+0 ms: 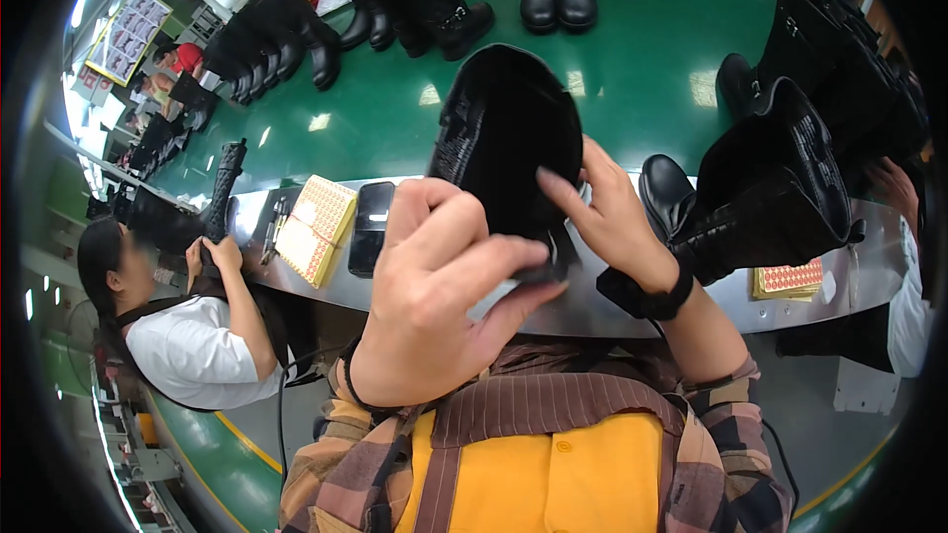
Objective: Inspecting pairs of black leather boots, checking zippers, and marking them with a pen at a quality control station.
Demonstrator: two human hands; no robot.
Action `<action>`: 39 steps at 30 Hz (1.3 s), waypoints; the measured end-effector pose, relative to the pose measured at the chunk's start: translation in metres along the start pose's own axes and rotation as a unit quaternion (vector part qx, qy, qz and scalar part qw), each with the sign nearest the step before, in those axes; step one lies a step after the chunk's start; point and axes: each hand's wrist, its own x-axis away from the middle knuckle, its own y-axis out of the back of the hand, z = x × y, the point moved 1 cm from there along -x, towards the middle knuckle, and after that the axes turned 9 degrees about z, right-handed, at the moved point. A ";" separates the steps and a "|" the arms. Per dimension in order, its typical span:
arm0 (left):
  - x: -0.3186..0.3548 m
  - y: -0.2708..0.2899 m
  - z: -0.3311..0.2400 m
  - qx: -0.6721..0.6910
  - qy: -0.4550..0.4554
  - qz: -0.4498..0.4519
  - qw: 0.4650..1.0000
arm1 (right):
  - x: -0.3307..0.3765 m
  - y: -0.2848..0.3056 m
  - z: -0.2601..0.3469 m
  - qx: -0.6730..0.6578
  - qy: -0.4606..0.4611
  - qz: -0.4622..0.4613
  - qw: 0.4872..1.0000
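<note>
While I hold the black boot [509,128] up over the steel counter edge [583,311], my left hand [434,281] clamps its lower end between thumb and curled fingers, so the sole side faces me. My right hand [612,217] lies with fingers spread against its side, steadying it. A second boot [760,197] lies beside it on its side.
</note>
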 end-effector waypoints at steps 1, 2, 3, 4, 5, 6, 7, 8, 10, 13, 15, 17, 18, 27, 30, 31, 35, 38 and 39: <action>0.003 0.004 0.002 0.010 -0.010 0.025 1.000 | -0.007 -0.004 -0.002 -0.082 -0.057 0.011 0.995; 0.007 0.010 0.005 0.021 -0.019 0.049 0.998 | -0.015 -0.004 -0.005 -0.114 -0.108 0.010 0.988; 0.011 0.016 0.010 0.033 -0.027 0.073 0.996 | -0.020 -0.003 -0.008 -0.145 -0.163 0.014 0.976; 0.015 0.020 0.015 0.060 -0.021 0.085 0.994 | -0.024 -0.004 -0.009 -0.224 -0.155 -0.003 0.962; 0.018 0.025 0.020 0.066 -0.022 0.092 0.993 | -0.025 0.001 -0.012 -0.227 -0.195 0.041 0.953; 0.020 0.028 0.027 0.073 -0.026 0.095 0.993 | -0.026 0.001 -0.013 -0.230 -0.195 0.056 0.952; 0.021 0.031 0.032 0.080 -0.030 0.098 0.992 | -0.026 0.005 -0.014 -0.225 -0.198 0.064 0.952; 0.022 0.033 0.036 0.082 -0.030 0.093 0.992 | -0.025 0.006 -0.015 -0.223 -0.207 0.070 0.950; 0.023 0.035 0.041 0.081 -0.029 0.086 0.993 | -0.025 0.008 -0.017 -0.210 -0.215 0.081 0.950; 0.024 0.031 0.042 0.085 -0.019 0.073 0.994 | -0.025 0.007 -0.018 -0.213 -0.238 0.070 0.945; 0.025 0.023 0.041 0.103 -0.013 0.025 0.994 | -0.026 0.006 -0.018 -0.234 -0.238 0.061 0.941; 0.027 0.014 0.042 0.078 -0.015 -0.037 0.996 | -0.024 0.006 -0.018 -0.222 -0.245 0.036 0.943; 0.027 0.008 0.043 0.065 -0.019 -0.077 0.995 | -0.023 0.006 -0.018 -0.218 -0.241 0.035 0.945; -0.005 0.016 0.060 0.401 0.107 -0.208 0.886 | -0.013 0.010 -0.023 -0.162 -0.204 0.019 0.965; -0.022 0.021 0.068 0.431 0.137 -0.044 0.891 | -0.010 0.013 -0.028 -0.138 -0.214 0.004 0.967; -0.023 0.020 0.068 0.430 0.115 -0.009 0.895 | -0.009 0.013 -0.029 -0.133 -0.217 0.003 0.967; -0.025 0.009 0.066 0.437 0.130 0.053 0.889 | -0.006 0.014 -0.034 -0.119 -0.212 -0.004 0.970; -0.030 -0.002 0.066 0.500 0.117 0.025 0.858 | -0.004 0.015 -0.035 -0.130 -0.218 -0.009 0.967; -0.032 -0.004 0.066 0.517 0.117 0.012 0.848 | -0.004 0.016 -0.036 -0.136 -0.225 -0.011 0.965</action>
